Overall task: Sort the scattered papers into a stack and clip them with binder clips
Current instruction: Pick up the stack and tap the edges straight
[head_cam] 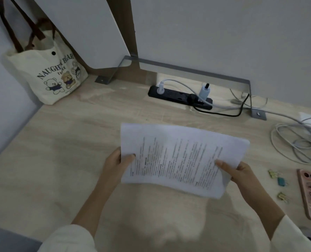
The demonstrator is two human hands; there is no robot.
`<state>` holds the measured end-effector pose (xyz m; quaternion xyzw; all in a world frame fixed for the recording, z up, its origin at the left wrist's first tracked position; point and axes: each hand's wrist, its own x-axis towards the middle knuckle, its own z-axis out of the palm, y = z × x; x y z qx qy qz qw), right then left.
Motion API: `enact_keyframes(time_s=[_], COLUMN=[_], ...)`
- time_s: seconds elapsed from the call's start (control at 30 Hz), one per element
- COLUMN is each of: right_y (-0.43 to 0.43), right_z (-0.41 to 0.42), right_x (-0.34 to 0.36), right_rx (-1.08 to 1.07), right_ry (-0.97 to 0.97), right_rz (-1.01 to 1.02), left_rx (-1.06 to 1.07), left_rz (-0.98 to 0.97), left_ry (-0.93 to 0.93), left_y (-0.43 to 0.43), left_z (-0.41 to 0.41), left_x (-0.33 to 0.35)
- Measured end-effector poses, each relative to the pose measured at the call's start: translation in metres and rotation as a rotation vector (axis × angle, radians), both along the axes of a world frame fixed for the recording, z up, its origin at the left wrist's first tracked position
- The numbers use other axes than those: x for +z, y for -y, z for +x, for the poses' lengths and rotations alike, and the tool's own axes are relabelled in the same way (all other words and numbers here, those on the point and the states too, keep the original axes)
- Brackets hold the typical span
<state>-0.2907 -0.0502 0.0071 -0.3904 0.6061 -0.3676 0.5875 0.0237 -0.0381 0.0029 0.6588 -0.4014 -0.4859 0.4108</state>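
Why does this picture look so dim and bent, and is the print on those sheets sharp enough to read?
Head view: dim, flat light, no glare; the wide-angle lens slants the walls; print on the papers, gripped by the left hand and right hand, is smeared and unreadable; the binder clips near the right edge look soft.

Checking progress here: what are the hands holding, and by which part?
The paper stack: the left hand grips its left edge, the right hand its right edge, thumbs on top.
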Motion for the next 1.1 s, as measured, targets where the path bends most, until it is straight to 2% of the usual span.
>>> enact_keyframes(time_s=[0.07, 0.23, 0.33, 0.53, 0.7, 0.83, 0.97, 1.1], right_y=[0.004, -0.006, -0.014, -0.028, -0.039, -0.050, -0.040, -0.021], right_z=[0.001, 0.009, 0.021, 0.056, 0.083, 0.076, 0.049, 0.044], right_x=[0.008, -0.004, -0.018, -0.033, -0.029, -0.024, -0.006, 0.023], right_rx=[0.023, -0.045, -0.116, -0.217, -0.157, -0.110, 0.029, 0.168], right_ry=[0.016, 0.212, 0.341, 0.511, 0.569, 0.613, 0.437, 0.179], right_rz=[0.043, 0.279, 0.297, 0.270, 0.237, 0.327, 0.351, 0.167], left_rx=[-0.047, -0.163, -0.043, 0.235, 0.331, 0.352, 0.192, 0.042], left_rz=[0.074, 0.424, 0.446, 0.307, 0.227, 0.091, -0.093, -0.223], left_ry=[-0.021, -0.128, -0.252, -0.416, -0.246, -0.124, -0.140, -0.165], left_y=[0.010, 0.008, -0.003, -0.010, -0.006, -0.005, -0.010, -0.012], left_z=[0.009, 0.035, 0.043, 0.015, -0.021, -0.012, -0.002, -0.001], left_x=[0.005, 0.000, -0.003, -0.003, -0.007, -0.001, 0.018, 0.034])
